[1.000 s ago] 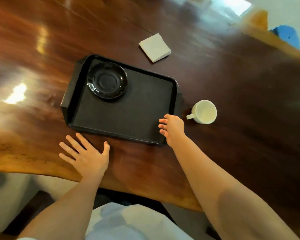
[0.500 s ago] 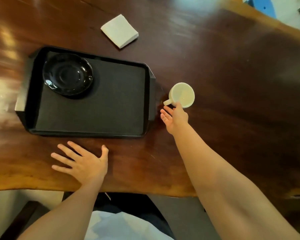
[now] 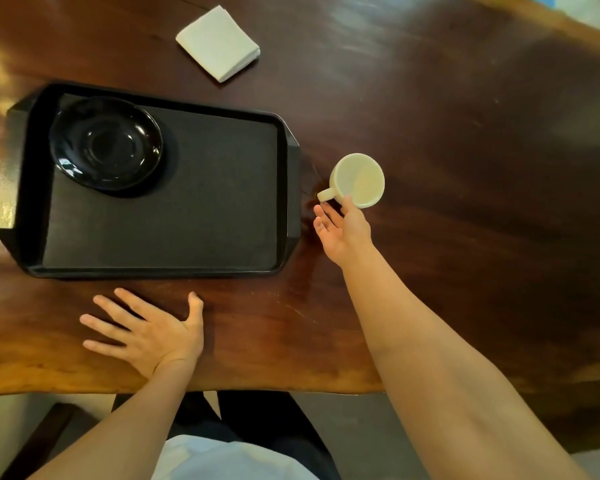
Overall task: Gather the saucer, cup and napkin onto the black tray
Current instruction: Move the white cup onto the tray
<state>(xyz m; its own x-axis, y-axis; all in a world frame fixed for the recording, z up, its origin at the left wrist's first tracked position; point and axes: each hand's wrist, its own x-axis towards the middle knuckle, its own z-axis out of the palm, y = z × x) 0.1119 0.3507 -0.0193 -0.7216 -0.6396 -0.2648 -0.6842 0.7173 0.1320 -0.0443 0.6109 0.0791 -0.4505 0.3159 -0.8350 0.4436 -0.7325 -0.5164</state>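
The black tray (image 3: 194, 209) lies on the dark wooden table, with a glossy black saucer (image 3: 105, 147) in its far left corner. A cream cup (image 3: 361, 178) stands on the table just right of the tray, handle pointing toward the tray. My right hand (image 3: 343, 230) is at the cup's near side, fingers spread, the thumb touching its rim; it has no hold on the cup. A folded white napkin (image 3: 219, 41) lies on the table beyond the tray. My left hand (image 3: 146, 334) rests flat on the table in front of the tray.
The table's near edge (image 3: 257, 389) runs below my hands, with my lap and a dark chair under it. Bare wood stretches to the right of the cup.
My right hand has gone from the tray's near right corner rightward to the cup and now touches it. The left hand stays flat. The camera view has shifted right.
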